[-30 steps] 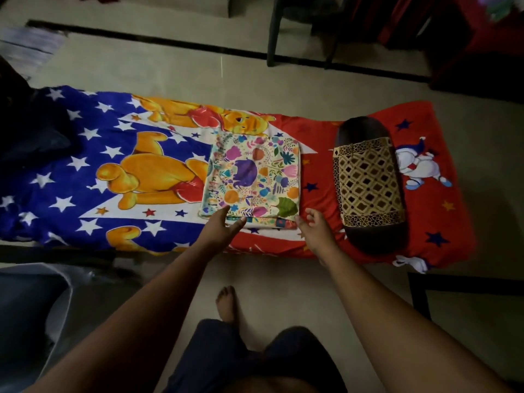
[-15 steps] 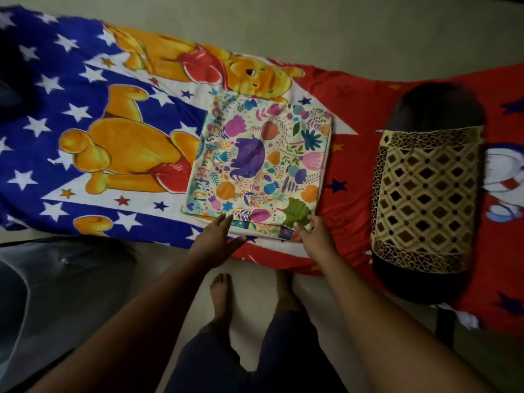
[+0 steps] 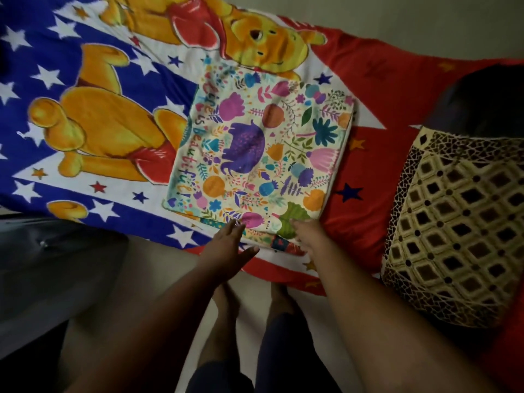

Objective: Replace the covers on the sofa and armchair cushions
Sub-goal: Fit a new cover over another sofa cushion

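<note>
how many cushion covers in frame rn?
2 visible. A floral cover lies flat mid-mattress; a second patterned cover peeks out beneath its near edge, by the right hand. The left hand rests alongside. More may be hidden underneath.

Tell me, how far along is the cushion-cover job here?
Early, it seems. Nothing looks done yet: the floral covers lie flat and folded on the cartoon bedsheet, not on any cushion. In hand: the left hand rests open at their near edge, and the right hand touches it. Left: the patterned bolster beside them appears untouched; no sofa cushions are in view.
</note>
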Motion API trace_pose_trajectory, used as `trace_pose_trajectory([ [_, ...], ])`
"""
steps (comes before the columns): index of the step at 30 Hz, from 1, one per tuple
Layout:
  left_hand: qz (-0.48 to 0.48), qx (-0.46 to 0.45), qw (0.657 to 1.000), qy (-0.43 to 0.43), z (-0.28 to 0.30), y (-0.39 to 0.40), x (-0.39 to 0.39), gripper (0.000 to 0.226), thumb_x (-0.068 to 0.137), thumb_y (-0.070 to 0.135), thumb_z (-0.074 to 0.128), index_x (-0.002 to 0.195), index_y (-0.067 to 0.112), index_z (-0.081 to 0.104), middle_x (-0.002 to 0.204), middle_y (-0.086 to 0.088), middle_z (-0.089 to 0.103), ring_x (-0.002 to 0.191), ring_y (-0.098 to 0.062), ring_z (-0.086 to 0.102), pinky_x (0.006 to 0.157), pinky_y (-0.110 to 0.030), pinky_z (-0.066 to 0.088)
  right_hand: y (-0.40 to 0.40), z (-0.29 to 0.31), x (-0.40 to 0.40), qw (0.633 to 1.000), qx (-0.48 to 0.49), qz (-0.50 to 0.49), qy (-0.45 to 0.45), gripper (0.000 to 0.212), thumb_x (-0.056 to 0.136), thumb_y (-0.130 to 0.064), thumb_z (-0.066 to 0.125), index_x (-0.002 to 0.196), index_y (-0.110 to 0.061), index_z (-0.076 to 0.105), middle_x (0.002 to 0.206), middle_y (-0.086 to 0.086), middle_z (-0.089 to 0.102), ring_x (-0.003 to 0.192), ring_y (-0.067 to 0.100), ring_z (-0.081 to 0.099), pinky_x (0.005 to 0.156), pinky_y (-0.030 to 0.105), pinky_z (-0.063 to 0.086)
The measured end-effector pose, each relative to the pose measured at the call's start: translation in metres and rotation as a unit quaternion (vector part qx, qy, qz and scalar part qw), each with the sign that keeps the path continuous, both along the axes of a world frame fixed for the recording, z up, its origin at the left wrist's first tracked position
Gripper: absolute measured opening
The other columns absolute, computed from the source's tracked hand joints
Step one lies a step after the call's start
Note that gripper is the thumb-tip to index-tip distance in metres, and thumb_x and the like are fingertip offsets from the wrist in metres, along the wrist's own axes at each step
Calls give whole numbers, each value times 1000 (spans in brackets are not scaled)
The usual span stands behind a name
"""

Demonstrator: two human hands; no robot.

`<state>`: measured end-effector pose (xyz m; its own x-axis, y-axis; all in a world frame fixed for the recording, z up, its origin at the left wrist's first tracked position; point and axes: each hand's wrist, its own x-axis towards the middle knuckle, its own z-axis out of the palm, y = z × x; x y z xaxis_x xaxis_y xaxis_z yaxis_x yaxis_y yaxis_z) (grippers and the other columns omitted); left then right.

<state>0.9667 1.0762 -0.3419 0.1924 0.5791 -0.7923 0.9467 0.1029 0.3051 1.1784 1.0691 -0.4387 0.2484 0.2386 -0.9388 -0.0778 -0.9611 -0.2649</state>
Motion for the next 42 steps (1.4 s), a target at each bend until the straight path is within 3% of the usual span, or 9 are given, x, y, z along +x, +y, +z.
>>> trace_pose_trajectory([
  [5,14,14,1000,3,15,-5,-7,80,94,64,52,160,29,22,169,-1,13,152,-25,21,116,-44,33,7,10,-4,999,-5,16,-45,59,96,-23,66,147,-4,42,144,14,51,129,34,51,105,39,45],
  [10,4,8,1000,18,3,-14,-12,82,94,64,51,161,31,17,169,0,9,152,-27,21,116,-46,34,-1,-10,-15,998,-43,-8,-44,70,94,-33,68,148,0,38,144,18,52,128,36,54,103,45,49],
  [14,-4,6,1000,15,-9,-22,-15,83,94,65,51,161,27,19,170,0,6,153,-27,18,118,-46,31,-11,-22,-13,991,-65,6,-120,97,92,-42,69,156,2,12,158,24,31,142,40,37,113,50,39],
  [19,-13,28,1000,0,-19,-35,-23,84,92,68,51,160,26,24,169,-2,10,152,-28,22,118,-44,30,-8,-12,-7,983,20,53,-172,38,91,-17,72,118,8,61,119,25,67,108,37,67,82,37,53],
  [24,-26,54,998,19,-2,-38,-29,82,93,66,53,159,26,24,168,-3,14,151,-27,25,117,-46,32,-2,24,-3,975,106,76,-182,23,95,-16,69,79,-2,59,84,18,64,81,29,61,67,27,37],
  [28,-44,98,994,13,36,-26,-18,81,94,64,52,160,28,21,168,-3,16,152,-25,23,118,-48,29,5,76,-7,966,162,78,-186,44,95,-18,68,62,-15,39,60,-1,45,60,18,44,52,27,32],
  [36,-44,215,975,-30,179,28,-2,93,92,57,62,162,27,8,168,0,15,150,-24,26,118,-45,31,70,262,-44,944,293,113,-102,33,95,-30,66,73,-12,51,67,8,57,65,23,55,60,33,46],
  [40,31,332,938,-93,273,59,-11,56,98,41,60,149,23,46,141,-3,58,123,-26,57,94,-37,50,107,367,-73,928,362,80,-34,28,93,-33,68,74,-14,60,91,8,69,78,21,65,71,35,58],
  [42,108,385,908,-124,320,78,-22,32,100,32,57,128,20,65,118,-5,71,105,-27,66,79,-36,53,124,420,-86,912,402,78,8,31,94,-27,70,69,-15,54,80,12,65,69,23,64,64,40,60],
])
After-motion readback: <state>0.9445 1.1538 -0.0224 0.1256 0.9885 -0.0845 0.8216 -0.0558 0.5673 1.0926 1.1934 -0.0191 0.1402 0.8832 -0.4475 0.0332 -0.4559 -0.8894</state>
